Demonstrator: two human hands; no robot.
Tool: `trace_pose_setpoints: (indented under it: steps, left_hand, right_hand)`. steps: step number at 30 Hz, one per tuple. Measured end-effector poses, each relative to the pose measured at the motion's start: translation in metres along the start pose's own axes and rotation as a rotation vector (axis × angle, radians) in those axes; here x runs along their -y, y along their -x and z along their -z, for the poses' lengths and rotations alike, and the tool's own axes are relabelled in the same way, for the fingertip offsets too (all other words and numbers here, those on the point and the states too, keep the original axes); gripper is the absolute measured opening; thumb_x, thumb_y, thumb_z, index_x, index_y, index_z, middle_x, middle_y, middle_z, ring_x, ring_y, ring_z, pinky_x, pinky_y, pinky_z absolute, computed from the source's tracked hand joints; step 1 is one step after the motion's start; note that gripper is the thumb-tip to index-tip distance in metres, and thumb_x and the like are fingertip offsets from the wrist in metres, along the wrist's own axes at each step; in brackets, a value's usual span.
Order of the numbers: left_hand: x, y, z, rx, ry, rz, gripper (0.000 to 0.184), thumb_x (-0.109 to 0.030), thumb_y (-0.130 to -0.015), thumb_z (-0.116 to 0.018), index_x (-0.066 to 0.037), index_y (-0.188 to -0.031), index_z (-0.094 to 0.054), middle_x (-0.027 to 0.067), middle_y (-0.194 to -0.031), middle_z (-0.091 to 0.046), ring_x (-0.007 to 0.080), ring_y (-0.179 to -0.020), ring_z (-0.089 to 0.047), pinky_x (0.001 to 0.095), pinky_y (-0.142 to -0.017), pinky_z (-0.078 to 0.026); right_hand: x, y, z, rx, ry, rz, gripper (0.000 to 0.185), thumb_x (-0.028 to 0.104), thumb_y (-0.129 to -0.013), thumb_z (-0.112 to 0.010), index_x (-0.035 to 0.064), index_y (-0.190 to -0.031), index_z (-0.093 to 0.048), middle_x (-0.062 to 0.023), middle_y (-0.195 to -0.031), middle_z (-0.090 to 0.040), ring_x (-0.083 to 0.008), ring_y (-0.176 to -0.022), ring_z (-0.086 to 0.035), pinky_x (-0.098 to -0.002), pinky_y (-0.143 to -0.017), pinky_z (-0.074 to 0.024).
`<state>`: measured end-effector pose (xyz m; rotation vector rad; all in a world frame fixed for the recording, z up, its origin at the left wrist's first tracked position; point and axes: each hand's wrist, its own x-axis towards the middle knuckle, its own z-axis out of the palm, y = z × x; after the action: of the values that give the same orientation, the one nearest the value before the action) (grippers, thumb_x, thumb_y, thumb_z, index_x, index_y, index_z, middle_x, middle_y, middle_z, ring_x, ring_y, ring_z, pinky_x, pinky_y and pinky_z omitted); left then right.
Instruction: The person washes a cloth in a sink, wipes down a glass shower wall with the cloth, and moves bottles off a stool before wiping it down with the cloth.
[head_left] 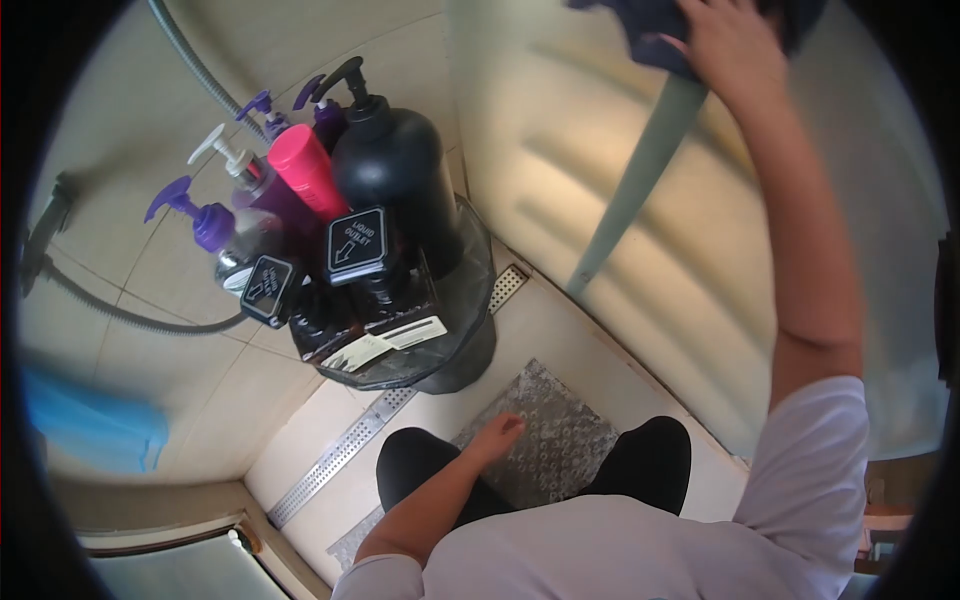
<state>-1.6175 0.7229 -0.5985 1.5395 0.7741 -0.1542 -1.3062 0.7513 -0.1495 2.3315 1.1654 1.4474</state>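
Observation:
My right hand [735,50] is raised at the top right, its fingers spread and pressed on a dark cloth [650,30]. The cloth lies against the pale, translucent panel [620,130], at the upper end of a grey-green vertical strip [645,180]. Low in the middle, my left hand [497,437] hangs above the patterned grey mat [550,430], near my knee. Its fingers are curled in, and whether they hold anything is hidden.
At the left, a round dark stand [465,300] holds several pump bottles, including a large black bottle [390,165] and a pink bottle [305,170]. A metal shower hose [150,320] hangs along the tiled wall beside a blue item [95,420]. A drain strip [340,455] crosses the floor.

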Motion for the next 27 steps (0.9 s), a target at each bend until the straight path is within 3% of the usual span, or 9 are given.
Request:
trace_pose_setpoints:
  steps: [2, 3, 6, 9, 13, 18, 21, 24, 27]
  left_hand:
    - [0.009, -0.001, -0.002, 0.009, 0.007, 0.012, 0.038, -0.033, -0.089, -0.056, -0.006, -0.116, -0.055, 0.0122, -0.111, -0.06, 0.0233, -0.102, -0.057, 0.035, -0.088, -0.044]
    - [0.018, -0.004, -0.004, 0.002, 0.006, -0.024, 0.038, -0.034, -0.088, -0.056, -0.006, -0.115, -0.055, 0.0129, -0.11, -0.06, 0.025, -0.102, -0.058, 0.0358, -0.087, -0.045]
    - [0.011, 0.006, 0.01, 0.066, -0.173, -0.01, 0.041, -0.036, -0.088, -0.057, -0.007, -0.115, -0.055, 0.0133, -0.11, -0.061, 0.0265, -0.1, -0.059, 0.0366, -0.085, -0.046]
    - [0.017, 0.009, 0.023, 0.091, -0.191, 0.032, 0.043, -0.038, -0.086, -0.058, -0.007, -0.116, -0.055, 0.0134, -0.109, -0.061, 0.026, -0.099, -0.059, 0.0365, -0.084, -0.047]
    - [0.036, -0.001, 0.033, 0.074, -0.17, 0.016, 0.043, -0.039, -0.086, -0.058, -0.009, -0.118, -0.056, 0.0118, -0.108, -0.061, 0.0209, -0.095, -0.059, 0.0335, -0.08, -0.048]
    - [0.035, -0.011, 0.043, 0.058, -0.076, 0.088, 0.044, -0.038, -0.086, -0.058, -0.007, -0.117, -0.055, 0.0132, -0.105, -0.062, 0.0228, -0.095, -0.06, 0.0338, -0.081, -0.048]
    - [0.056, -0.026, 0.05, 0.039, -0.119, 0.074, 0.044, -0.038, -0.085, -0.059, -0.006, -0.117, -0.056, 0.0134, -0.106, -0.062, 0.0222, -0.097, -0.06, 0.0333, -0.083, -0.047]
    - [0.07, -0.043, 0.049, 0.037, -0.201, 0.051, 0.045, -0.037, -0.085, -0.06, -0.005, -0.116, -0.055, 0.0141, -0.107, -0.062, 0.0223, -0.099, -0.06, 0.0329, -0.085, -0.047]
    - [0.049, -0.039, 0.039, 0.007, -0.255, -0.018, 0.044, -0.033, -0.085, -0.06, -0.003, -0.116, -0.055, 0.0142, -0.109, -0.062, 0.023, -0.099, -0.06, 0.0329, -0.085, -0.047]
  right_hand:
    - [0.039, -0.022, -0.006, 0.245, 0.116, 0.038, 0.071, 0.031, -0.083, -0.062, 0.0241, -0.143, -0.026, -0.0094, -0.148, -0.023, -0.0329, -0.137, -0.016, -0.0536, -0.11, -0.0161]
    - [0.048, -0.016, -0.072, 0.004, 0.115, 0.201, 0.064, 0.048, -0.079, -0.058, 0.0291, -0.136, -0.036, -0.0001, -0.135, -0.044, -0.023, -0.119, -0.045, -0.057, -0.093, -0.034]
    - [0.103, 0.062, -0.147, 0.144, 0.197, 0.528, 0.074, 0.051, -0.081, -0.052, 0.0223, -0.143, -0.024, -0.0031, -0.145, -0.032, -0.0267, -0.133, -0.028, -0.0595, -0.106, -0.0162]
    - [0.123, 0.184, -0.232, 0.138, 0.427, 0.953, 0.056, 0.023, -0.085, -0.051, 0.0186, -0.139, -0.035, -0.0041, -0.14, -0.038, -0.0237, -0.131, -0.032, -0.0376, -0.108, -0.0276]
    - [0.085, 0.205, -0.16, 0.859, -0.679, 0.392, 0.038, 0.023, -0.073, -0.059, 0.0129, -0.11, -0.057, -0.0098, -0.114, -0.059, -0.0278, -0.101, -0.055, -0.036, -0.09, -0.0451]
    - [-0.075, 0.11, -0.044, 0.036, -0.426, 0.01, 0.066, 0.035, -0.053, -0.079, 0.0054, -0.108, -0.06, -0.0158, -0.11, -0.058, -0.0355, -0.103, -0.054, -0.0406, -0.091, -0.0414]
    - [-0.197, 0.016, 0.033, -0.363, 0.204, -0.017, 0.071, 0.053, -0.066, -0.071, 0.0072, -0.117, -0.055, -0.0173, -0.104, -0.06, -0.0346, -0.098, -0.057, -0.0359, -0.086, -0.0444]
    - [-0.208, -0.021, 0.094, -0.288, 0.33, -0.449, 0.066, 0.029, -0.084, -0.058, 0.0337, -0.142, -0.026, -0.0089, -0.152, -0.01, -0.0321, -0.14, -0.006, -0.0584, -0.108, -0.0141]
    - [-0.173, -0.004, 0.093, -0.252, 0.383, -0.475, 0.062, 0.035, -0.084, -0.057, 0.0236, -0.139, -0.031, -0.0137, -0.148, -0.019, -0.0315, -0.137, -0.015, -0.0524, -0.107, -0.0204]
